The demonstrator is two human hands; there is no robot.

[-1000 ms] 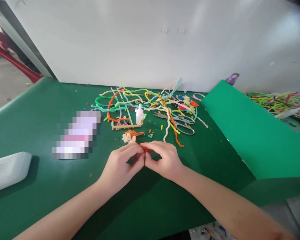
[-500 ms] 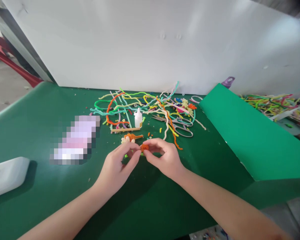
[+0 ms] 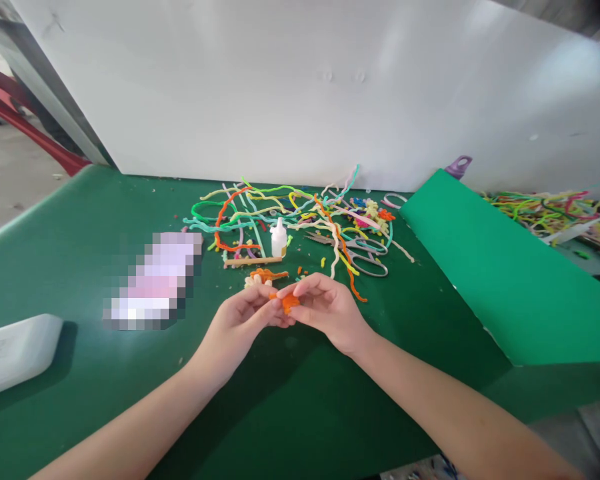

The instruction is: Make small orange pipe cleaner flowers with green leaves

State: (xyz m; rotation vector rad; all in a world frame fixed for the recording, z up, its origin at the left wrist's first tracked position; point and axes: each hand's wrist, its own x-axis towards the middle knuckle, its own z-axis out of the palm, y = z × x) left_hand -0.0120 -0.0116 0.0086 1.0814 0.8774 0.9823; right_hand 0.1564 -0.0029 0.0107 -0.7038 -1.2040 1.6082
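Orange piece (image 3: 291,305) between both hands (image 3: 241,316) (image 3: 334,315)

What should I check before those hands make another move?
1. Orange fuzzy piece held by the left hand and right hand: ok.
2. White bottle standing upright: ok.
3. Scissors lying apart from both hands: ok.
4. Cream piece fully in view: not ok, the left hand partly hides it.
5. Left hand clear of the cream piece, not touching: cannot tell.
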